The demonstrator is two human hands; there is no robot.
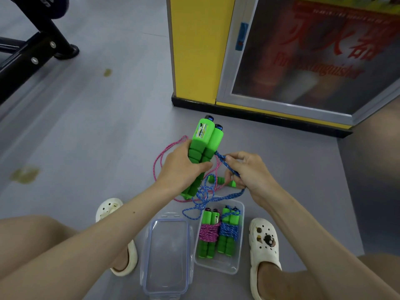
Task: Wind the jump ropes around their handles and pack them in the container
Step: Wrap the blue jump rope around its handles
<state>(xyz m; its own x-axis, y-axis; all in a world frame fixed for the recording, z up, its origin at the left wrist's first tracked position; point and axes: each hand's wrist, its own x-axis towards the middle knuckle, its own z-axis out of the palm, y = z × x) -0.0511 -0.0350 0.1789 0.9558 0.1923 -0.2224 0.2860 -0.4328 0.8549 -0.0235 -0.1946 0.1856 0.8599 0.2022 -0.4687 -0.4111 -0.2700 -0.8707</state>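
Observation:
My left hand (pixel 184 167) grips a pair of green jump-rope handles (pixel 206 139) held side by side, tops pointing away from me. My right hand (pixel 244 172) pinches the blue rope (pixel 205 194) that runs from those handles; the rest of it hangs in a loose tangle over the floor. A pink rope (pixel 161 156) with green handles (pixel 220 180) lies loose on the floor beneath my hands. The clear container (pixel 238 267) by my right foot holds two wound bundles, one pink (pixel 208 232) and one blue (pixel 229 230).
The container's clear lid (pixel 167 254) lies on the grey floor between my feet, left of the container. A yellow pillar (pixel 197 48) and a fire-extinguisher cabinet (pixel 313 55) stand ahead. Black gym equipment (pixel 34 42) is at the far left.

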